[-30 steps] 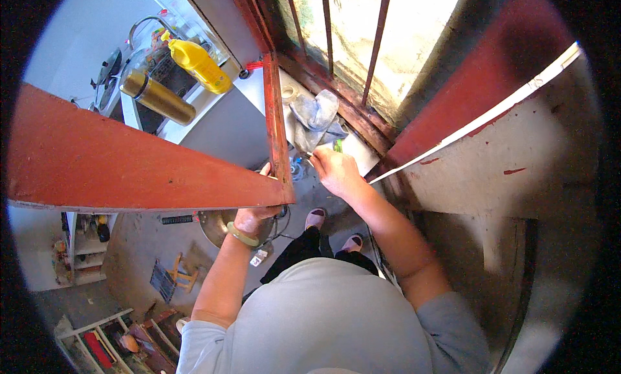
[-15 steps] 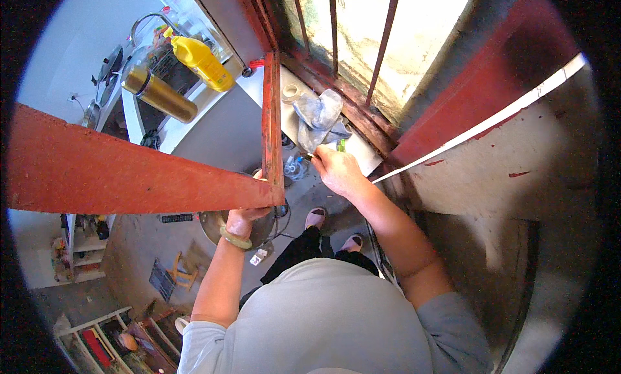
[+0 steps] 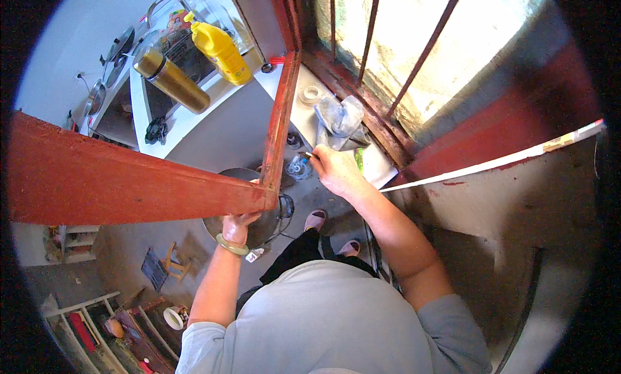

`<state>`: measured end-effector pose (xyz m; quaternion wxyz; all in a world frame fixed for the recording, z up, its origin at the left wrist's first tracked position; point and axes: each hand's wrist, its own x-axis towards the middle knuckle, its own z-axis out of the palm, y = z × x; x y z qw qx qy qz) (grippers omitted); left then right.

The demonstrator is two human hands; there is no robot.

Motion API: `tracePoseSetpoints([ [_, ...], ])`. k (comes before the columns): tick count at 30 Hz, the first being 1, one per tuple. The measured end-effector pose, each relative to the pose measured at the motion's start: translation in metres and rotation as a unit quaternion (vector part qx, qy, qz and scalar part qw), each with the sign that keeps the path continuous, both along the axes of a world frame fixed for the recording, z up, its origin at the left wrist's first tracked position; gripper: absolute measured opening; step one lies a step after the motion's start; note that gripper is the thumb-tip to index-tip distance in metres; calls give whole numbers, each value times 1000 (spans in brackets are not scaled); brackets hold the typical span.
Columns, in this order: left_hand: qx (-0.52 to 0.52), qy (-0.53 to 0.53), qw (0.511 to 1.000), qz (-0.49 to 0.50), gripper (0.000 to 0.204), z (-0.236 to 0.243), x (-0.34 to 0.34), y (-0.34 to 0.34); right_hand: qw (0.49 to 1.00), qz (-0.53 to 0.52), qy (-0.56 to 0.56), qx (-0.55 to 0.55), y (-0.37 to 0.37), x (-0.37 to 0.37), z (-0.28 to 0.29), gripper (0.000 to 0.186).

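My left hand (image 3: 238, 228) is closed around the lower corner of a red wooden window sash (image 3: 142, 183), its fingers partly hidden behind the wood. My right hand (image 3: 337, 172) is at the near edge of a white sill (image 3: 377, 169). Its fingers pinch a small, thin, dark object (image 3: 310, 155), too small to name for certain. Just beyond that hand lies a crumpled grey-blue cloth (image 3: 341, 115). A roll of tape (image 3: 304, 97) sits beside the cloth, and a bit of green shows next to my wrist.
On the counter at the far left stand a yellow jug (image 3: 222, 54) and a gold thermos (image 3: 181, 88). Barred window glass rises beyond the sill. Below the sash are a dark round pan (image 3: 213, 230) and a small folding stool (image 3: 178, 265). Wooden shelving (image 3: 97, 332) fills the lower left.
The view has turned, so the window, sill and counter sit farther right in it. The sash corner has shifted slightly left and down. Both hands keep their holds.
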<state>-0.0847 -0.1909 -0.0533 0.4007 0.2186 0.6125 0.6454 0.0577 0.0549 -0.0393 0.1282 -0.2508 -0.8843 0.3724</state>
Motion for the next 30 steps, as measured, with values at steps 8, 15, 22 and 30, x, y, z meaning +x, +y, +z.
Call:
tracePoseSetpoints([
  [8, -108, 206, 972, 35, 81, 1, 22, -2, 998, 58, 3, 26, -20, -41, -2, 19],
  [15, -121, 311, 938, 91, 48, -5, 18, 2, 988, 128, -14, 85, -41, -52, -1, 14],
  [22, -106, 462, 880, 43, 40, -2, 12, 10, 970, 191, -67, 138, -65, -59, 10, 15],
  [30, -189, 528, 828, -19, 37, -3, 14, 7, 957, 103, 17, 270, -20, -81, 2, 6],
])
